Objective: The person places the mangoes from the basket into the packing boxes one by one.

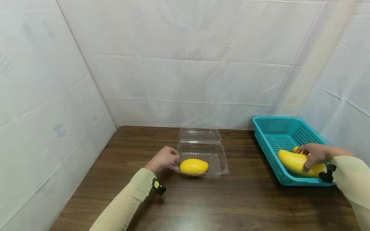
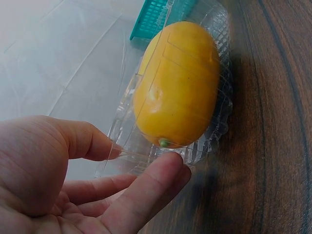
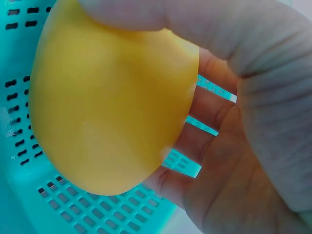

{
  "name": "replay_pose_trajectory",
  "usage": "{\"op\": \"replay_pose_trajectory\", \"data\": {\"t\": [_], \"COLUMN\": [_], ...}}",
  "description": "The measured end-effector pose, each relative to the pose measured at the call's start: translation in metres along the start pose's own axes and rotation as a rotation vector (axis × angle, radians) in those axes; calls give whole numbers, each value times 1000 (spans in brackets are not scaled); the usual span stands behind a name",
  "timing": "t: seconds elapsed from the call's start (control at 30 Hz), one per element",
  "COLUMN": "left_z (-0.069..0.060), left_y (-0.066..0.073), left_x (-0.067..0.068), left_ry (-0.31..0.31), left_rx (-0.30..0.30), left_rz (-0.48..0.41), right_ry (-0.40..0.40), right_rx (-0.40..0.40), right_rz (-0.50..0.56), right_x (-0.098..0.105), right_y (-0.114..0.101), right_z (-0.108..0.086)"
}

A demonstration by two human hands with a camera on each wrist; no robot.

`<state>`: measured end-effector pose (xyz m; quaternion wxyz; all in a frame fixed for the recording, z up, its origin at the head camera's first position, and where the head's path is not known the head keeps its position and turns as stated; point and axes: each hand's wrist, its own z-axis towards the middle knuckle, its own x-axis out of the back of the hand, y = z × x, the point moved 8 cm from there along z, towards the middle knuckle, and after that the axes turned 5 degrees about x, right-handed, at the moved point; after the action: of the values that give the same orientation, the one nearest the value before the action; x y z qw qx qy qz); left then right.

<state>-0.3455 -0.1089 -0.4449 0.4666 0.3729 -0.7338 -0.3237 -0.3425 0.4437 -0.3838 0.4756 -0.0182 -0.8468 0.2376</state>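
An open clear plastic clamshell container (image 1: 217,160) sits on the table, lid folded back. One smooth yellow mango (image 1: 194,166) lies inside it, with a small green stem nub showing in the left wrist view. My left hand (image 1: 165,159) pinches the container's left edge between thumb and fingers, close to the fruit's stem end. At the right, my right hand (image 1: 316,154) grips a long yellow mango (image 1: 295,162) over the teal basket (image 1: 266,150); the right wrist view shows thumb and fingers around its sides. Another yellow fruit (image 1: 295,149) is mostly hidden behind that hand.
The brown wooden table (image 1: 231,205) carries both containers. White sheeting (image 1: 173,80) hangs behind and at both sides. The basket's raised perforated walls stand close to the right-hand sheet.
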Motion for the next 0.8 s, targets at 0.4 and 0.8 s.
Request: {"op": "replay_pose_trajectory", "data": {"t": [0.4,0.8], "left_z": [1,2], "left_y": [0,-3], "left_x": [0,2], "left_ry": [-1,4], "left_rx": [5,3], "left_rz": [-14,-14], "right_ry": [136,222], "right_rx": [76,146], "right_rz": [-70,-94], "right_x": [11,17], "right_y": [-9,-19], "right_z": [-9,-20]}}
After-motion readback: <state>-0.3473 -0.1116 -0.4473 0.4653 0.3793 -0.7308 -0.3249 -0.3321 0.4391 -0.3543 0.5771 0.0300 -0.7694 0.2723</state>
